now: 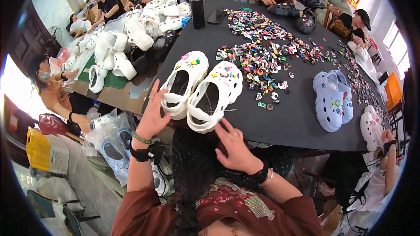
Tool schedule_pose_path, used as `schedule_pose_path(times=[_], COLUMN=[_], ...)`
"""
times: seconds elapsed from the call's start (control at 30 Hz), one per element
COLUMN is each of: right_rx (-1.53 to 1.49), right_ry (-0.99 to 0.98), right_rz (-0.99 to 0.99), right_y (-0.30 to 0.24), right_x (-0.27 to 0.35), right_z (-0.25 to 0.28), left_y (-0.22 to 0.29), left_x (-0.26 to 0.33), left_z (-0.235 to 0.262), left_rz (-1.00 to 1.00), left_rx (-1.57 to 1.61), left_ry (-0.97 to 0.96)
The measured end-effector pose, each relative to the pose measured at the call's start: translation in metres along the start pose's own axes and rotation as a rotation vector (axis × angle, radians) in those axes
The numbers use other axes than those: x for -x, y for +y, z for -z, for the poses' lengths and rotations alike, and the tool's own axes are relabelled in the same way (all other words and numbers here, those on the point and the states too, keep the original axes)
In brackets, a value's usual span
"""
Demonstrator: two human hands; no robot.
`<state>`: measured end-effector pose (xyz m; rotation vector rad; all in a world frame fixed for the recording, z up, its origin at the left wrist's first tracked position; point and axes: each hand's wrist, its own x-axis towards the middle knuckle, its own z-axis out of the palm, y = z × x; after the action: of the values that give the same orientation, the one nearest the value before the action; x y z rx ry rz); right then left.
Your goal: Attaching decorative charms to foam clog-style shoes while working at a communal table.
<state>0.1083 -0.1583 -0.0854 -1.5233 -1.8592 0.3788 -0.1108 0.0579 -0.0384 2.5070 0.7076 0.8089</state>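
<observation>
A pair of white clogs lies side by side at the table's near edge, toes pointing away from me. Colourful charms decorate the toes of the left clog (197,66) and the right clog (230,88). My left hand (151,116) is beside the left clog's heel, fingers spread, with the thumb close to the heel strap. At the right clog's heel is my right hand (236,147), its fingers stretched out and the fingertips at or very near the sole's edge. Neither hand is wrapped around a clog. A thin clear strand lies by the right clog's heel.
Loose charms (262,59) cover much of the black table (280,118). Blue clogs (328,100) stand to the right, and white clogs (118,43) are heaped at left. A black bottle (197,11) and a phone (215,16) sit farther back. Several people work around the table.
</observation>
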Motion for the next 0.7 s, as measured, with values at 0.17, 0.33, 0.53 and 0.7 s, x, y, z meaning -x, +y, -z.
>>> schedule_pose_path(times=[0.17,0.33,0.53,0.7], right_rx=[0.018,0.028,0.004,-0.007], right_ry=[-0.041,-0.055,-0.056,-0.087], right_rz=[0.059,0.076,0.127,0.189], right_y=[-0.007,0.0,-0.001,0.001], right_x=[-0.013,-0.015,-0.023,-0.031], right_z=[-0.004,-0.004,-0.015,-0.039], left_y=[0.006,0.07,0.1,0.084], left_x=[0.009,-0.007,-0.026,-0.04], left_z=[-0.001,-0.012,-0.051,-0.054], left_rz=[0.151,-0.001,0.135,0.235], left_rx=[-0.12,-0.116,0.223,0.118], left_ry=[0.153,0.418,0.244,0.161])
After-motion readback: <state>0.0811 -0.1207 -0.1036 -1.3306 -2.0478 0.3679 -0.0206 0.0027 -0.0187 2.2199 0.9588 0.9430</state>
